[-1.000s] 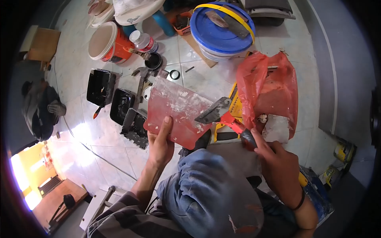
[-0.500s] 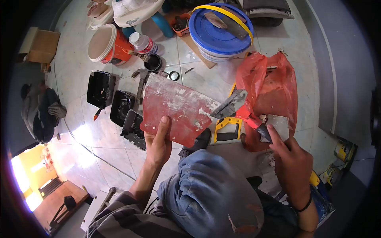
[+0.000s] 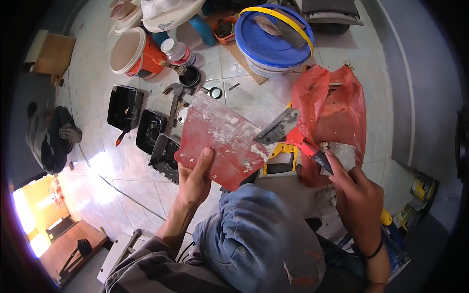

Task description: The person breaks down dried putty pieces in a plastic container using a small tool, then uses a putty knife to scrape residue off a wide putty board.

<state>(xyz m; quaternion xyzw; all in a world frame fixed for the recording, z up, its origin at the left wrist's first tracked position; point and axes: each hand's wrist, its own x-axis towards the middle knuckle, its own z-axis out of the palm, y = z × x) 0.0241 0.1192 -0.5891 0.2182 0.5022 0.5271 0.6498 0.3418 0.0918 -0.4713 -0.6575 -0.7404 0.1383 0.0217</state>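
My left hand (image 3: 196, 178) grips a red flat plate (image 3: 217, 134) by its lower edge, thumb on top. Whitish dried residue streaks the plate, mostly along its upper and right side. In my right hand (image 3: 359, 200) is a putty knife (image 3: 298, 136) with a red and black handle, the index finger stretched along it. Its grey, smeared blade lies at the right edge of the plate, over the surface or touching it. Behind the knife is a yellow-handled saw (image 3: 281, 158), partly hidden. A red plastic bag (image 3: 337, 112) lies just beyond my right hand.
Black trays (image 3: 124, 107) stand on the tiles at left, near a hammer (image 3: 173, 100). Farther off are an orange bucket (image 3: 132, 53), a white bottle (image 3: 178, 51) and a blue-lidded bucket (image 3: 271, 41) with tools on top. A cable (image 3: 117, 188) runs along the floor at left.
The red plate has shifted slightly right and down and turned a little. The putty knife blade has moved left, farther over the plate's right edge. Both hands keep their hold.
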